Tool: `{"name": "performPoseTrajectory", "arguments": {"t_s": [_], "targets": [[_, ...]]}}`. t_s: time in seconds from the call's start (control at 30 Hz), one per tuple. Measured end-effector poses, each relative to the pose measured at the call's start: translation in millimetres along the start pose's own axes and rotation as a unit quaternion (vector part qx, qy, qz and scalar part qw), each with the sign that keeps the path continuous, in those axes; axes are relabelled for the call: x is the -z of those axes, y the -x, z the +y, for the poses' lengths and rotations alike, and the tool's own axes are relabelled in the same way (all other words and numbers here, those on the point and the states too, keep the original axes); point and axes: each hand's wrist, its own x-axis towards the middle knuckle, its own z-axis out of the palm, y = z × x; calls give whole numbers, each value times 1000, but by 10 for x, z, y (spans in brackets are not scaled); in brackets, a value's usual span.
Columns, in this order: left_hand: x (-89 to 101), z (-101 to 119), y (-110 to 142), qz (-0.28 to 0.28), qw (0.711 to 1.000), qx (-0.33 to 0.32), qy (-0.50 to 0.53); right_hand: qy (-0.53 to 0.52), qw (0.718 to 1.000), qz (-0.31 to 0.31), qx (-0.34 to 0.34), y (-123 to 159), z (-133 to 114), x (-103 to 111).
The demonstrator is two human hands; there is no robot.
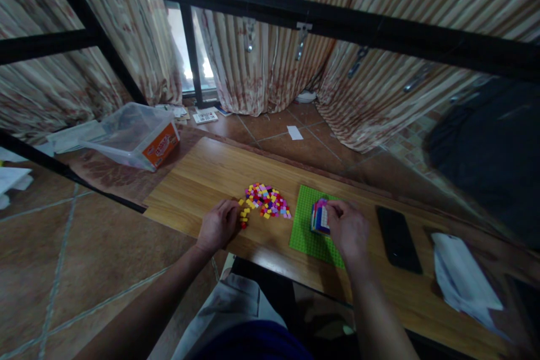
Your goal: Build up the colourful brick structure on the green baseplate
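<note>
A small block built of colourful toy bricks [319, 219] stands on a green studded baseplate [302, 230]; blue, white and pink show on it. My right hand [349, 229] is over its right side, thumb and fingers pinched at its upper edge on a toy brick that the fingers mostly cover. To the left, my left hand [220, 225] rests on the tabletop with its fingers curled together, beside a few yellow bricks [244, 214] and a red one. Whatever its fingertips hold, if anything, is hidden. A loose pile of small mixed bricks [268, 199] lies between the hands.
Right of the baseplate, a black phone [399, 239] and a white packet [462, 273] lie on the wooden table [189, 180]. A clear plastic bin [139, 135] with an orange label sits beyond its left end. A black metal frame [270, 3] crosses in front of curtains.
</note>
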Motion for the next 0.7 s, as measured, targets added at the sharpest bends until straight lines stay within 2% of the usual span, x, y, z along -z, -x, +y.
{"name": "performPoseTrajectory", "arguments": {"t_s": [0.13, 0.2, 0.37, 0.7], "targets": [[7, 6, -1, -7, 1000, 0, 5, -35, 997, 15, -61, -35, 81, -21], [5, -3, 1, -8, 1000, 0, 7, -29, 997, 29, -71, -52, 113, -25], [-7, -32, 4, -15, 1000, -2, 10, 26, 998, 26, -50, -88, 143, -38], [14, 2, -4, -12, 1000, -2, 6, 12, 999, 5, -32, -46, 120, -44]]}}
